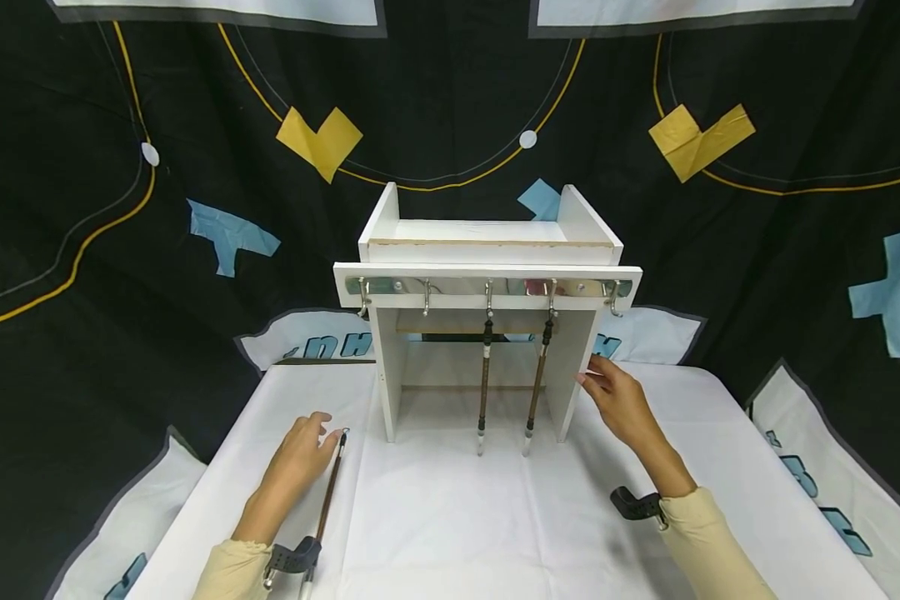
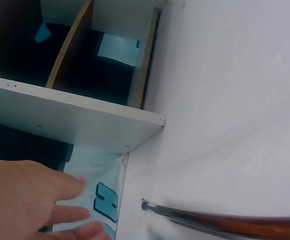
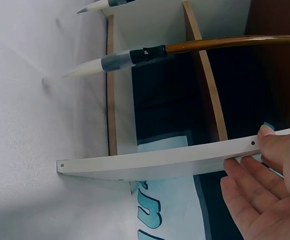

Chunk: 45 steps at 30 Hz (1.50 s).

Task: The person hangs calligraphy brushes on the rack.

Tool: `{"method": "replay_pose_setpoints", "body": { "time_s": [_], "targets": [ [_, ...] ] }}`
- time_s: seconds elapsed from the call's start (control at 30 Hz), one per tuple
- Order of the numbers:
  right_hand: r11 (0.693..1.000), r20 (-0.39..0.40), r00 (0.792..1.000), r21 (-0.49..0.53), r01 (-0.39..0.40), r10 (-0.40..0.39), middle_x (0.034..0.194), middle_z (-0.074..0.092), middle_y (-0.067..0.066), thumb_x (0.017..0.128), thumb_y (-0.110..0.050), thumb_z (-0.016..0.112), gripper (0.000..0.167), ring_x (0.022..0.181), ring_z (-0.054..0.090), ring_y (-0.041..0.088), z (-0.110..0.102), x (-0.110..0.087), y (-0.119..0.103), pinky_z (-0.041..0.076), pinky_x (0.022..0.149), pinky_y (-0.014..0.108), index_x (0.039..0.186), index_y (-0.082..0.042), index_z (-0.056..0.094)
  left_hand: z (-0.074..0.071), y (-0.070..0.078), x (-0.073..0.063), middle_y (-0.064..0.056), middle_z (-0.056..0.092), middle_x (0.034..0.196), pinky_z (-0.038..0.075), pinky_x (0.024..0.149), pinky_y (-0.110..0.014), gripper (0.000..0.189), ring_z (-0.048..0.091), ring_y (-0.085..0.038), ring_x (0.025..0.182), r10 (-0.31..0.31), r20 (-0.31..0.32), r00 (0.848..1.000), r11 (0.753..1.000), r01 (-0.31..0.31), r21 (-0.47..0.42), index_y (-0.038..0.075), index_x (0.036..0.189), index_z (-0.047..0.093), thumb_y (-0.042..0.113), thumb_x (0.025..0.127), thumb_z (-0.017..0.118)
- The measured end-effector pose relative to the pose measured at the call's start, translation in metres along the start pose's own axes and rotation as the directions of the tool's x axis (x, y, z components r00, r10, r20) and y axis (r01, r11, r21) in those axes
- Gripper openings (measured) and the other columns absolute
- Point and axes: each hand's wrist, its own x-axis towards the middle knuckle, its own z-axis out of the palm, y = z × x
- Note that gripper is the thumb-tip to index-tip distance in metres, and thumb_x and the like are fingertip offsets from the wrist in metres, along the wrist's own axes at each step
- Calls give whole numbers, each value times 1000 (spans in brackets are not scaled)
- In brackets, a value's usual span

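A small white wooden shelf (image 1: 487,252) stands on the white table, with a rail of metal hooks (image 1: 489,287) across its front. Two calligraphy brushes hang from the hooks, bristles down: one brush (image 1: 484,383) near the middle, another brush (image 1: 537,379) to its right. My right hand (image 1: 622,408) holds the shelf's right side panel (image 3: 175,159) by its front edge, thumb on one side and fingers on the other. A third brush (image 1: 330,492) lies on the table at the left, its loop end toward the shelf. My left hand (image 1: 292,462) is beside that loop, fingers loosely bent, holding nothing.
White cloth covers the table (image 1: 450,525). Behind it hangs a black printed cloth (image 1: 450,92) with yellow and blue patches. The shelf has a divider board (image 3: 212,95) inside. The hanging brushes' tips are close to the tabletop.
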Motion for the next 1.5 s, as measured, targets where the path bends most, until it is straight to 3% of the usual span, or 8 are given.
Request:
{"method": "replay_pose_setpoints", "body": {
  "time_s": [0.27, 0.43, 0.97, 1.27, 1.5],
  "targets": [
    [1000, -3, 1000, -7, 0, 0, 126, 54, 14, 95, -29, 53, 43, 111, 55, 31, -1, 1, 0, 49, 85, 44, 131, -9, 47, 4, -7, -13, -25, 52, 108, 46, 73, -52, 47, 54, -37, 94, -99, 140, 985, 993, 88, 80, -5, 121, 50, 27, 88, 61],
    [1000, 2, 1000, -4, 1, -1, 126, 54, 14, 95, -28, 53, 43, 112, 55, 31, 0, 0, 0, 48, 86, 45, 132, -8, 46, 6, -7, -22, -24, 52, 102, 49, 64, -49, 51, 56, -32, 83, -106, 190, 976, 989, 84, 120, -7, 121, 49, 28, 86, 64],
    [1000, -5, 1000, -5, -5, 5, 128, 52, 15, 95, -28, 52, 44, 111, 55, 32, 0, -1, 0, 48, 86, 46, 133, -8, 46, 13, 2, -32, -24, 53, 97, 49, 63, -51, 50, 58, -34, 79, -122, 206, 971, 988, 100, 115, -9, 122, 47, 17, 83, 66],
    [1000, -3, 1000, 4, -16, 16, 128, 53, 14, 95, -29, 53, 44, 112, 54, 31, 2, -2, 1, 48, 86, 46, 133, -9, 46, 20, 8, -32, -16, 48, 78, 46, 42, -31, 30, 50, -22, 57, -118, 189, 975, 992, 106, 73, -11, 105, 54, 3, 80, 63],
    [1000, -14, 1000, 8, -9, 10, 127, 53, 13, 95, -28, 53, 43, 112, 54, 31, 2, -1, 0, 48, 86, 45, 133, -10, 46, 22, 10, -30, -15, 45, 76, 42, 40, -28, 26, 47, -21, 54, -84, 164, 983, 992, 67, 107, -12, 101, 53, 1, 81, 62]
  ]
}}
